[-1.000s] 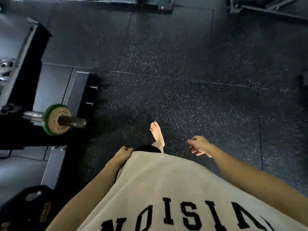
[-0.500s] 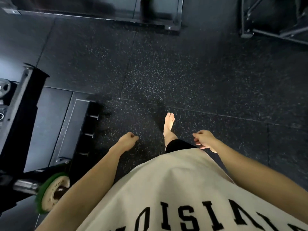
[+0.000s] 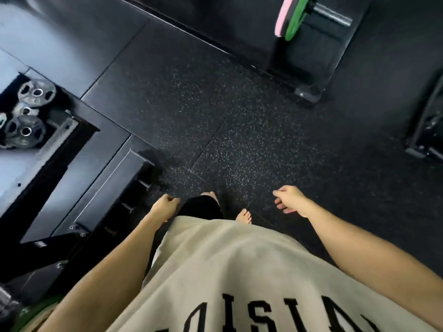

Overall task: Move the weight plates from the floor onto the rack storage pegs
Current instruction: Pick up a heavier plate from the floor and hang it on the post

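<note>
Both hands carry nothing: the left hand (image 3: 166, 207) hangs by the hip with its fingers loosely curled, and the right hand (image 3: 288, 200) swings out to the right, fingers relaxed. By my reading this is a walk between loads, with no plate in hand and the next one not yet reached.

The grey weight plates (image 3: 26, 116) lie flat in a cluster at the far left, beside a black rack frame (image 3: 60, 149). Whether they rest on the floor or on the rack base I cannot tell. A pink and green plate pair (image 3: 291, 16) sits on a bar at the far right, on another rack.

The next move probably calls for turning left, stooping, and gripping a plate by its rim or its holes.

The speckled rubber floor (image 3: 239, 116) ahead is open room. The frame's low base and its short pegs (image 3: 143, 183) jut out just left of the bare feet (image 3: 244, 215), an edge to step around.
</note>
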The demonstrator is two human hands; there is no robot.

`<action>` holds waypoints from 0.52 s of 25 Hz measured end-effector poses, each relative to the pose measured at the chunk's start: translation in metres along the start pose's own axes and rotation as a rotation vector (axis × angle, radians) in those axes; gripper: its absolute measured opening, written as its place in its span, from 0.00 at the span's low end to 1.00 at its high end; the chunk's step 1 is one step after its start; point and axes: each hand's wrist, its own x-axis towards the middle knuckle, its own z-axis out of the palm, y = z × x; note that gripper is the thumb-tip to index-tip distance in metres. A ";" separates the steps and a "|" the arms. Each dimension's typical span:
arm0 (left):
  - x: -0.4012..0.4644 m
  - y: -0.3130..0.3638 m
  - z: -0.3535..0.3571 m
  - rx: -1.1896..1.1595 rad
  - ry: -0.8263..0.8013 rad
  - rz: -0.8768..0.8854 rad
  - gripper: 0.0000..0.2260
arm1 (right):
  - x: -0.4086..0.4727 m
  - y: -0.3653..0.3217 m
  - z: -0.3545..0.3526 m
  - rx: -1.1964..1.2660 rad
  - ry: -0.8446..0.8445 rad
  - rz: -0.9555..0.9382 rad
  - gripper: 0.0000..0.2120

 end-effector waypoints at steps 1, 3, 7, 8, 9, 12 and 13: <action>0.012 0.010 -0.004 -0.022 -0.002 -0.014 0.11 | 0.015 -0.028 -0.009 -0.039 -0.014 -0.032 0.08; 0.039 0.032 -0.014 -0.035 -0.035 -0.055 0.14 | 0.046 -0.088 -0.021 -0.105 -0.041 -0.064 0.09; 0.120 0.078 -0.068 -0.114 -0.133 -0.101 0.18 | 0.107 -0.219 -0.024 -0.253 -0.094 -0.108 0.08; 0.137 0.089 -0.095 -0.140 -0.116 -0.102 0.17 | 0.116 -0.254 -0.023 -0.284 -0.101 -0.112 0.08; 0.155 0.100 -0.123 -0.171 -0.092 -0.108 0.16 | 0.125 -0.290 -0.020 -0.320 -0.107 -0.132 0.08; 0.208 0.123 -0.202 -0.246 -0.013 -0.134 0.13 | 0.149 -0.391 -0.013 -0.375 -0.106 -0.194 0.07; 0.225 0.129 -0.226 -0.296 0.003 -0.148 0.12 | 0.157 -0.426 -0.008 -0.404 -0.106 -0.221 0.07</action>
